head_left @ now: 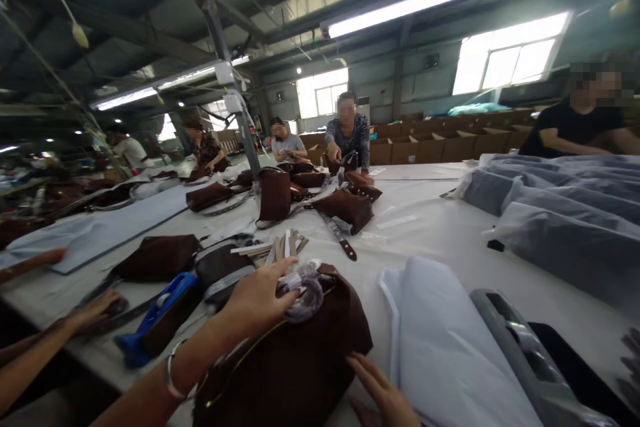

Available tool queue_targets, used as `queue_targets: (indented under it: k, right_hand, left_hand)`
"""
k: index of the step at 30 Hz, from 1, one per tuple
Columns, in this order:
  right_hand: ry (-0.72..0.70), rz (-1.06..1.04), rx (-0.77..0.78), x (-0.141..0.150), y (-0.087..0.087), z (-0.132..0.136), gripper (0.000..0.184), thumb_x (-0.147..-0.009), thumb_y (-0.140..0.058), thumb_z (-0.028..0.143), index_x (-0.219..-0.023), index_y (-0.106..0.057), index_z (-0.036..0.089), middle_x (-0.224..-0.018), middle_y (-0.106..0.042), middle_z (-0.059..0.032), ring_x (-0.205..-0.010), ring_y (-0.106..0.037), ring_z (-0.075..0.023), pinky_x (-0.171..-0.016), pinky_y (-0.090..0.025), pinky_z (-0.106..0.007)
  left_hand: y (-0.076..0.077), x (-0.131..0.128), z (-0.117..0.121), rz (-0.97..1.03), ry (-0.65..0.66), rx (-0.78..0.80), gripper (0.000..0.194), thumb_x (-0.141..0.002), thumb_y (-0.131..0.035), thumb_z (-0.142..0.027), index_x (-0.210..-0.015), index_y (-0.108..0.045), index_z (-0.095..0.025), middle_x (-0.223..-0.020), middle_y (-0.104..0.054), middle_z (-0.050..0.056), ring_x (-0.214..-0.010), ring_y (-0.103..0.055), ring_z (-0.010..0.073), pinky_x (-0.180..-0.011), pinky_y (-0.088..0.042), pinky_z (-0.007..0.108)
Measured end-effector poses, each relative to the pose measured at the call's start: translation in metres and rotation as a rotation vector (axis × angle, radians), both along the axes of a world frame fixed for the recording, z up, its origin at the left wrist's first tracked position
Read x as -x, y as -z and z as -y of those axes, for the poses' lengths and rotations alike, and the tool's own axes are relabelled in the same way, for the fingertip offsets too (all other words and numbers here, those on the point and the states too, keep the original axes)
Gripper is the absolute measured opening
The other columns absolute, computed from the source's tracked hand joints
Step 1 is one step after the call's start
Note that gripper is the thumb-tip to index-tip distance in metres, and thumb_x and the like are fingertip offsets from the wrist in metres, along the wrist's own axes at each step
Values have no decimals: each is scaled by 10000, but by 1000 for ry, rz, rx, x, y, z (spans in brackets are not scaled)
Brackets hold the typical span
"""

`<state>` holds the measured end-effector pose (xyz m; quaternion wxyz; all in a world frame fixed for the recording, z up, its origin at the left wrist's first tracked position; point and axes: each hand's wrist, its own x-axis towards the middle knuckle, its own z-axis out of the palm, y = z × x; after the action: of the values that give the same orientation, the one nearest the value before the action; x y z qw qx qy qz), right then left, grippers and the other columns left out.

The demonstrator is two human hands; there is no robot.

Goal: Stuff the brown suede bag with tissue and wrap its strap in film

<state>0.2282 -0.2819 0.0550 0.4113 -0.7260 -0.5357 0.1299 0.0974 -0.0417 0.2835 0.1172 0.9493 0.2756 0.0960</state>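
A dark brown suede bag (295,367) lies on the white table (440,233) right in front of me. My left hand (260,300), a bangle on its wrist, rests on top of the bag, fingers closed on a clear plastic-wrapped bundle (306,290) at the bag's opening. My right hand (383,397) lies at the bag's lower right edge, fingers stretched out flat against it and holding nothing.
A stack of pale fabric covers (450,353) lies right of the bag, with a grey plastic tray (525,353) beyond. A blue tool (160,313) and a co-worker's hand (95,310) are at left. More brown bags (345,207), plastic-wrapped piles (560,213) and seated people surround the table.
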Motion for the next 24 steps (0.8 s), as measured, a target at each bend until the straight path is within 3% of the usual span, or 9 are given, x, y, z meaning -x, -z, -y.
queue_targets:
  k: [2,4,8,12,19,24]
  right_hand:
    - [6,-6,42,2,0,-9,583,-895,-541,267,-1467,-471,184,-1511,-465,-124,-1379,-468,-249,-1133,-422,-357]
    - [46,-38,16,5,-3,-14,596,-885,-545,308,-1460,-479,168,-1517,-452,-140,-1385,-460,-270,-1126,-431,-404]
    - [89,-209,-78,12,-25,-12,449,-915,-549,357,-1325,-630,194,-1309,-651,-143,-1161,-651,-272,-950,-565,-376]
    - [118,-440,-125,17,-56,-9,376,-919,-580,481,-1146,-737,226,-1105,-745,-113,-955,-711,-250,-865,-572,-341]
    - [48,-847,-207,27,-87,-40,678,-844,-601,667,-1268,-648,140,-795,-713,-71,-663,-639,-168,-622,-525,-273]
    - [22,-888,-223,30,-103,-63,575,-836,-586,696,-848,-686,130,-619,-560,14,-501,-475,-79,-492,-365,-195]
  left_hand:
    - [-1,8,14,13,121,96,609,-828,-632,-441,-1404,-513,-285,-1357,-615,48,-1211,-591,260,-1034,-433,345]
    - [7,14,23,28,214,212,632,-843,-634,-460,-1429,-494,-266,-1428,-563,43,-1266,-554,247,-1092,-402,329]
    - [34,19,28,75,188,413,692,-844,-648,-476,-1460,-468,-219,-1488,-504,51,-1338,-493,273,-1150,-354,347]
    - [48,21,28,135,147,594,755,-826,-664,-532,-1476,-446,-215,-1488,-503,61,-1338,-492,294,-1154,-355,382]
    - [60,22,39,279,136,675,796,-758,-750,-500,-1456,-479,-230,-1474,-522,49,-1349,-483,304,-1161,-366,380]
    - [71,23,50,265,98,539,825,-750,-751,-510,-1477,-452,-261,-1499,-492,41,-1372,-458,316,-1180,-348,382]
